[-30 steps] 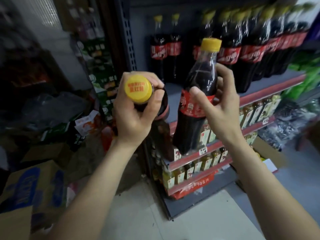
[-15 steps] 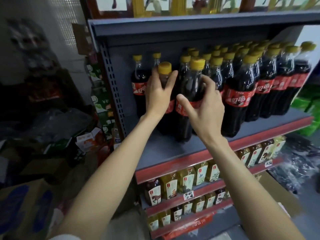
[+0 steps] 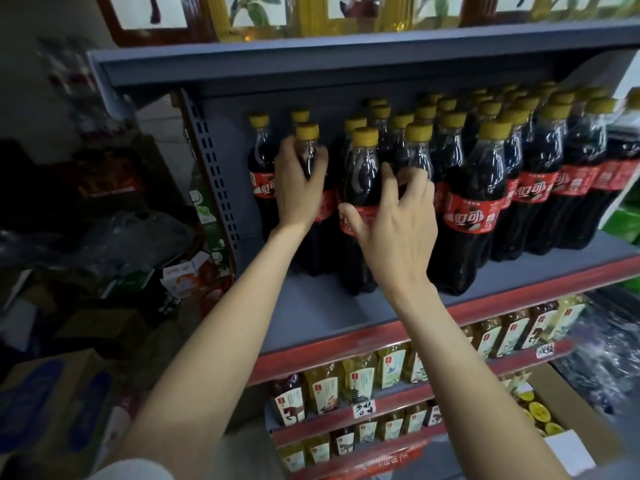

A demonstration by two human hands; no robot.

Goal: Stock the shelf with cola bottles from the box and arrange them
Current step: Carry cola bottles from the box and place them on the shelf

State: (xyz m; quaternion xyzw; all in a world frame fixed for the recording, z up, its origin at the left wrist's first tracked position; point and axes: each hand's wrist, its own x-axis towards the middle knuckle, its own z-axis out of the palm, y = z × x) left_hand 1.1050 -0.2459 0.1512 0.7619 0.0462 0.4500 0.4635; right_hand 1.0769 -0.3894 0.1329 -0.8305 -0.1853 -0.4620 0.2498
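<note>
Two cola bottles with yellow caps and red labels stand on the grey shelf [image 3: 322, 310], left of the stocked rows of cola bottles [image 3: 471, 209]. My left hand [image 3: 298, 195] is wrapped around the upper part of the left cola bottle [image 3: 315, 251]. My right hand [image 3: 394, 223] holds the right cola bottle [image 3: 362, 174] loosely, thumb across its label and fingers spread on its right side. Both bottles are upright, with their bases on the shelf.
Bare shelf surface lies in front of the two bottles. Below are shelves of small tea bottles [image 3: 356, 379]. A cardboard box [image 3: 568, 420] holding yellow-capped bottles sits on the floor at lower right. Boxes and clutter [image 3: 52, 393] fill the left.
Both hands carried the bottles from in front of me up onto the shelf and set them beside the stocked rows. My right hand's fingers have since spread wider.
</note>
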